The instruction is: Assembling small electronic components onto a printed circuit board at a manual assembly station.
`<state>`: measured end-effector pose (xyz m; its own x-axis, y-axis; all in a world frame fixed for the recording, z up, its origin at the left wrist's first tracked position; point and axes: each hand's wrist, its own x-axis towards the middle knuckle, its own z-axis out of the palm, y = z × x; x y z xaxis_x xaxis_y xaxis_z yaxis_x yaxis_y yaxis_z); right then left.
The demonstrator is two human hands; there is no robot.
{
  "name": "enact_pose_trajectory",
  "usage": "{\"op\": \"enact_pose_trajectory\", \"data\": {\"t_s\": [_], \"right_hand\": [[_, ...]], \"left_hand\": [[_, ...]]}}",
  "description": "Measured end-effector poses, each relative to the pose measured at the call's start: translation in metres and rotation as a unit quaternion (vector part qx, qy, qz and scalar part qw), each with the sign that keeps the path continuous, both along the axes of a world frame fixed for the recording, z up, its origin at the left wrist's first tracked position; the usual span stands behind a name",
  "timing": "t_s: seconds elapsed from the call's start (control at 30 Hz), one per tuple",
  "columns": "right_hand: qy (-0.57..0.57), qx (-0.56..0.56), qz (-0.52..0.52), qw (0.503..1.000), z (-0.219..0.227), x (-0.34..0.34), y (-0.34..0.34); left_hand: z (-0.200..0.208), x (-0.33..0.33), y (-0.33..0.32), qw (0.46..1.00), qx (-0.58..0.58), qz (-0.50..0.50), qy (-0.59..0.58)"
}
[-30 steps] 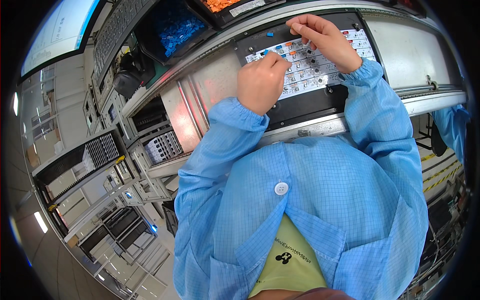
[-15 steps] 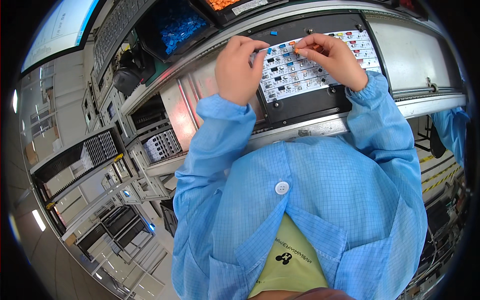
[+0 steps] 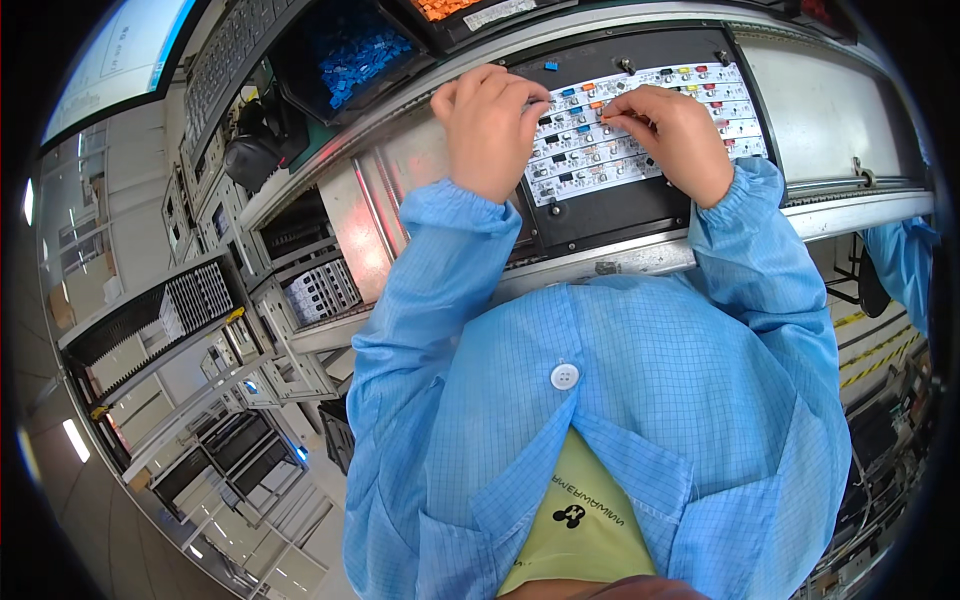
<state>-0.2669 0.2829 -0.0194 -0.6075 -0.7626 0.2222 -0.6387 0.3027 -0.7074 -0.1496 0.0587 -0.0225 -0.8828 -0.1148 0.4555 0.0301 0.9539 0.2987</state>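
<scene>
A white circuit board panel (image 3: 640, 140) with small blue, orange, yellow and red parts lies in a black carrier (image 3: 620, 205) on the conveyor rail. My left hand (image 3: 490, 125) rests curled over the panel's left edge, fingertips on the board. My right hand (image 3: 665, 135) sits over the middle of the panel, thumb and forefinger pinched together on a small part at an orange spot; the part itself is too small to make out. A loose blue piece (image 3: 550, 66) lies on the carrier above the board.
A black bin of blue parts (image 3: 350, 55) and a bin of orange parts (image 3: 445, 8) stand behind the rail. A metal rail edge (image 3: 850, 205) runs along the front. Racks and shelves (image 3: 200, 300) fill the left. Another person's blue sleeve (image 3: 905, 255) shows at right.
My left hand rose from the panel's lower left to its upper left edge. My right hand came in from the upper right to the panel's middle, pinching.
</scene>
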Motion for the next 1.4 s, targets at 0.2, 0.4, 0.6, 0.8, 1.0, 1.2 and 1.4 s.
{"op": "enact_pose_trajectory", "data": {"t_s": [0.2,0.4,0.6,0.8,1.0,1.2,1.4], "right_hand": [[0.080,-0.001,0.011,0.997,-0.004,0.002,-0.002],[0.119,0.036,0.010,0.992,-0.002,0.005,-0.002],[0.131,0.037,0.014,0.991,-0.003,0.004,-0.001],[0.162,0.058,0.007,0.985,-0.003,0.005,-0.002],[0.207,0.069,0.050,0.975,0.003,-0.001,0.005],[-0.185,-0.020,0.007,0.982,0.009,-0.006,0.013],[-0.301,-0.075,0.036,0.950,0.008,-0.011,0.015]], "left_hand": [[0.001,0.007,0.003,1.000,-0.015,-0.003,-0.023],[0.006,0.008,0.008,0.998,-0.017,0.049,0.021],[-0.003,0.006,0.005,0.999,-0.027,0.040,0.005],[0.004,0.004,0.010,0.999,0.015,0.033,0.017],[0.017,0.009,0.015,0.996,0.082,0.022,-0.038],[0.015,0.015,0.017,0.968,0.225,0.008,-0.109],[0.013,0.015,0.024,0.959,0.271,0.001,-0.081]]}}
